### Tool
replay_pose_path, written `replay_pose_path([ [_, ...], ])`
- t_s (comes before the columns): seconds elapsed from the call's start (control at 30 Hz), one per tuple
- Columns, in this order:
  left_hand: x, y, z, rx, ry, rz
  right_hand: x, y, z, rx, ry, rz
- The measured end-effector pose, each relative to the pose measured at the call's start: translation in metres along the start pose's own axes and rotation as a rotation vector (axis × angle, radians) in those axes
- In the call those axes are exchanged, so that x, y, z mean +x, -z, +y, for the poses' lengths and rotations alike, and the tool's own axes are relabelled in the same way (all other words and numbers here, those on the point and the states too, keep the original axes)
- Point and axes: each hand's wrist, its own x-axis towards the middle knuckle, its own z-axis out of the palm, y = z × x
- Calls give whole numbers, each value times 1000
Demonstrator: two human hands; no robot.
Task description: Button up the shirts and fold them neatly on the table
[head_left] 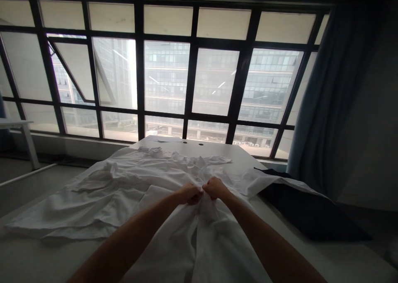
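Note:
A white garment (168, 233), like a long coat or shirt, lies in front of me with its front seam running toward me. My left hand (189, 193) and my right hand (215, 188) meet over that seam. Both are closed, gripping the cloth from either side with the knuckles almost touching. Whether a button or other fastening sits between the fingers is hidden. Below the hands the two front edges hang slightly apart. The collar part (199, 163) and one sleeve (273, 177) spread out beyond them.
More crumpled white cloth (102, 196) covers the left of the white table (230, 150). A dark folded cloth or flat item (311, 212) lies at the right edge, partly under the sleeve. Large windows (166, 76) stand behind, with a blue curtain (323, 109) and another table (18, 123) at the sides.

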Motion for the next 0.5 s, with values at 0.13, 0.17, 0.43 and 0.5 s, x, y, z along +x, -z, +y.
replay_pose_path([
  [0.13,-3,-2,-4,-205,41,36,-4,-3,10,228,28,-62],
  [0.17,-5,-1,-6,-222,37,39,-6,-8,14,303,56,-75],
  [0.43,-14,-3,-18,-153,-57,75,-17,-33,44,814,88,-128],
  [0.5,-12,-5,-19,-129,-71,107,-17,-34,46,844,59,-88],
])
